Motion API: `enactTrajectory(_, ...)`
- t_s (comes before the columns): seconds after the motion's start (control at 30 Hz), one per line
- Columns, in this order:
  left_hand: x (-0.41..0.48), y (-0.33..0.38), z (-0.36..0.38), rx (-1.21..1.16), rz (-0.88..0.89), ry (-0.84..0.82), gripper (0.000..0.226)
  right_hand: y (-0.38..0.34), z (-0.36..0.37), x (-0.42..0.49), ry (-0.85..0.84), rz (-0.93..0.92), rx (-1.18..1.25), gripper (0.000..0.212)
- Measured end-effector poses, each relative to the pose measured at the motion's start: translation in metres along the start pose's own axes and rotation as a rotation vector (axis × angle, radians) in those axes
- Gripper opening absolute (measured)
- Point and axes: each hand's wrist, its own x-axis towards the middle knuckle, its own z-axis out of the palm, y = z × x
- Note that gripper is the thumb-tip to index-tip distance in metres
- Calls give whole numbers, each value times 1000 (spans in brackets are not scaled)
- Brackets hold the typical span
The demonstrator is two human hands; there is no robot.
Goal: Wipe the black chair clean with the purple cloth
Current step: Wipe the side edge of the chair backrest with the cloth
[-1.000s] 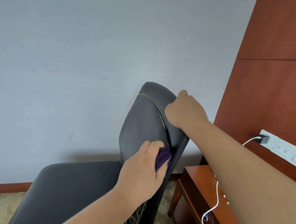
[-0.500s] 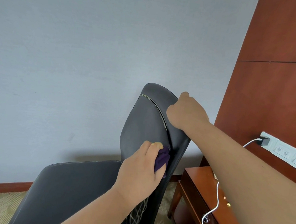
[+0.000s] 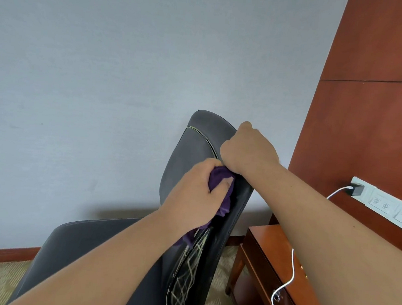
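Gripping the purple cloth in the left hand, pressed to the backrest edge of the black chair, just below the right hand, itself clenched on that edge. Apparently mid-wipe: upper backrest in progress, seat and lower back seemingly left to do.

Room is left above the seat of the black chair; rightward passage is narrowed by the wooden table (white cable draped over).

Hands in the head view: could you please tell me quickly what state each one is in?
Left hand: closed on the purple cloth, pressed to the black chair.
Right hand: closed on the black chair's top edge.
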Motion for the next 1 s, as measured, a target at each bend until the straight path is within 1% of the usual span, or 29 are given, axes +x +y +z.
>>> enactTrajectory(0.13,22,-11,-3,116,-34,-82,20,2,1,2,-22,15,28,20)
enactTrajectory(0.27,45,-18,-5,183,-58,-145,9,4,2,5,-40,28,40,21)
enactTrajectory(0.37,58,-22,-4,230,-83,-106,17,4,1,7,-47,30,66,22)
enactTrajectory(0.5,64,-20,1,315,-127,-51,13,6,0,7,-47,24,96,21)
enactTrajectory(0.57,59,-15,2,312,-142,-54,18,7,-1,6,-50,30,129,22)
enactTrajectory(0.63,47,-10,0,247,-130,-83,19,8,-1,6,-53,39,164,23)
enactTrajectory(0.83,-4,1,-12,155,-22,-194,12,6,-1,6,-56,37,169,24)
enactTrajectory(1.0,2,3,-13,212,-31,-171,15,3,-1,1,-33,36,115,23)
